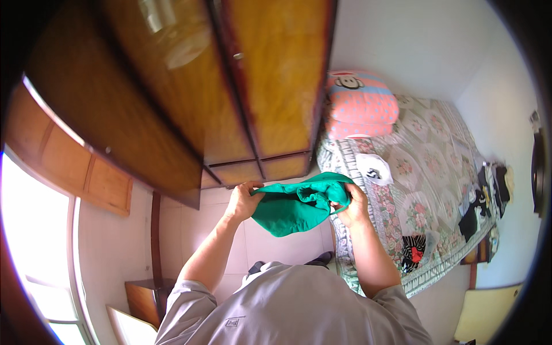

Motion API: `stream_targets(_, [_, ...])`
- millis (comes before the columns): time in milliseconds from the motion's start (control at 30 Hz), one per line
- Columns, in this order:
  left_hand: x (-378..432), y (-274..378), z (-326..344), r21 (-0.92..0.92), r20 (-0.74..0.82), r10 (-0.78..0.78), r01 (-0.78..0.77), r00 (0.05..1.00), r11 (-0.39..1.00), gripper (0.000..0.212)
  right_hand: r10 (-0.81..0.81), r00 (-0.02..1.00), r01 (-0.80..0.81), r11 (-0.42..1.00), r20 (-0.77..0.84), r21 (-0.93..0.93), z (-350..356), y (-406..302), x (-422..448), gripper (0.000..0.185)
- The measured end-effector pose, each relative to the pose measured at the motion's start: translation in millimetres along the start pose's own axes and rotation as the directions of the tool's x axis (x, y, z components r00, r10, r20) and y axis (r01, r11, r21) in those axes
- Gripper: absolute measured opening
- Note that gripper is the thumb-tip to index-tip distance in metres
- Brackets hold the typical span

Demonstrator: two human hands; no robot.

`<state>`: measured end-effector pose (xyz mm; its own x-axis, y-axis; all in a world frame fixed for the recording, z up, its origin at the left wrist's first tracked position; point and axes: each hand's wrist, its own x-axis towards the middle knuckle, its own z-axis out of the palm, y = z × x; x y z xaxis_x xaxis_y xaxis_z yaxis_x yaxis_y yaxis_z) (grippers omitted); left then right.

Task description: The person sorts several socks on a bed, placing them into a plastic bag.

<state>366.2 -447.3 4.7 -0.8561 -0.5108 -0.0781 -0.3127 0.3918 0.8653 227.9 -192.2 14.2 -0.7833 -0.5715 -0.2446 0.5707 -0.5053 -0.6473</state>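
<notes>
A green cloth bag or garment [286,209], partly rolled in on itself at its right side, is stretched between my two hands over the tiled floor. My left hand [246,200] pinches its left corner between thumb and fingers. At the other end, my right hand [353,205] grips the bunched part, with some fingers hidden behind the cloth. The fabric sags in the middle, and its upper edge gapes a little.
A wooden wardrobe [276,86] stands ahead, one door swung out at left. On the right, a bed with a floral quilt [427,164] holds a folded pink blanket [362,103], a white plastic bag [386,166] and dark clothes [474,213]. A small wooden cabinet [140,302] is at lower left.
</notes>
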Motion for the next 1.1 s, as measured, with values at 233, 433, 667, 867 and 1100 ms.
stream_targets(233, [-21, -86, -116, -0.077, -0.262, -0.049, 0.030, 0.964, 0.997, 0.021, 0.308, 0.934, -0.326, 0.942, 0.184, 0.076, 114, 49, -6, 0.029])
stream_targets(433, [-50, -100, -157, -0.940, 0.340, -0.299, 0.327, 0.892, -0.094, 0.040, 0.412, 0.737, -0.609, 0.748, 0.536, 0.264, 165, 91, -6, 0.032])
stream_targets(667, [-64, -142, -182, -0.982, 0.183, -0.463, 0.136, 0.867, -0.133, 0.022, 0.431, 0.802, -0.561, 0.782, 0.414, 0.271, 185, 97, 1, 0.024])
stream_targets(867, [-77, -148, -170, -0.979, -0.081, -0.479, -0.160, 0.874, -0.127, 0.020, 0.452, 0.757, -0.612, 0.743, 0.472, 0.270, 192, 111, -4, 0.027])
stream_targets(1100, [-102, -150, -149, -0.975, -0.187, -0.502, -0.098, 0.845, 0.199, 0.025, 0.520, 0.740, -0.652, 0.711, 0.426, 0.265, 188, 137, -7, 0.025])
